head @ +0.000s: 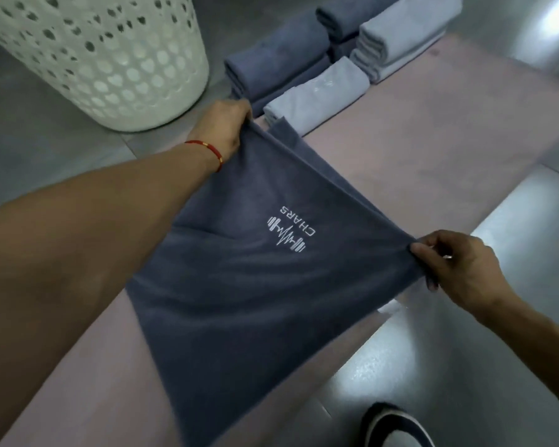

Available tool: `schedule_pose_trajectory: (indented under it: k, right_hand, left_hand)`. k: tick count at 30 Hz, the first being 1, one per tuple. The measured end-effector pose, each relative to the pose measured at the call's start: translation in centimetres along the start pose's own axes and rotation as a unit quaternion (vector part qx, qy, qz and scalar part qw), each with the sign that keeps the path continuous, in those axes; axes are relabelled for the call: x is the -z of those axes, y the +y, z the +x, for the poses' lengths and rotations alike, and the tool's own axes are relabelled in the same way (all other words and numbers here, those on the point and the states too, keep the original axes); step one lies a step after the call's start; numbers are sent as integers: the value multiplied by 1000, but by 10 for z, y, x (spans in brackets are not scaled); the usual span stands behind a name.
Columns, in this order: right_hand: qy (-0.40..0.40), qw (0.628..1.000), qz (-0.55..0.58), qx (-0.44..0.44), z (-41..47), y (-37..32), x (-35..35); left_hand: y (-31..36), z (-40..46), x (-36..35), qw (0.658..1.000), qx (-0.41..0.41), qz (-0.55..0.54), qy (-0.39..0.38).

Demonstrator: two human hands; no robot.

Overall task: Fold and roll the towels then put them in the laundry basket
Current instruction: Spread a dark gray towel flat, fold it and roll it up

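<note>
Your left hand (221,132) pinches the dark towel's (255,285) far-left corner and your right hand (459,272) pinches its near-right corner, stretching its top edge diagonally above the pink mat (433,156), the rest hanging toward you.

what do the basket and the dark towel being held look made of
Laundry basket: likely moulded plastic, off-white, matte; its wall is punched with regular round holes. Dark towel: soft blue-grey cloth, probably microfibre or terry; it drapes, with a stitched-looking white logo.

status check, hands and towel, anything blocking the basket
Left hand and right hand each pinch the dark towel, stretched above the pink mat. Not yet rolled. Laundry basket unobstructed.
</note>
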State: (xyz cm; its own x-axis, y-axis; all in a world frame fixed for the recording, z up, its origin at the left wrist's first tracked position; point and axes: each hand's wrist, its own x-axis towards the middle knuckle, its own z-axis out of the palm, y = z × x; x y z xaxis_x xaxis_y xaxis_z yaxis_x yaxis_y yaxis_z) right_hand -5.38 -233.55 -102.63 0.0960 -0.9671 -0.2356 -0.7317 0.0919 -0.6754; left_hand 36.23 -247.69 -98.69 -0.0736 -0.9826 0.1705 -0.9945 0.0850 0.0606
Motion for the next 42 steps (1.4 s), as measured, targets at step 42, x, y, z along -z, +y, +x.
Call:
schedule_pose_trajectory:
  k: [42]
  right_hand:
    - [-38,995,-77,55,28,33,-15]
  left_hand:
    - [25,50,-61,993,-15,-58,-98]
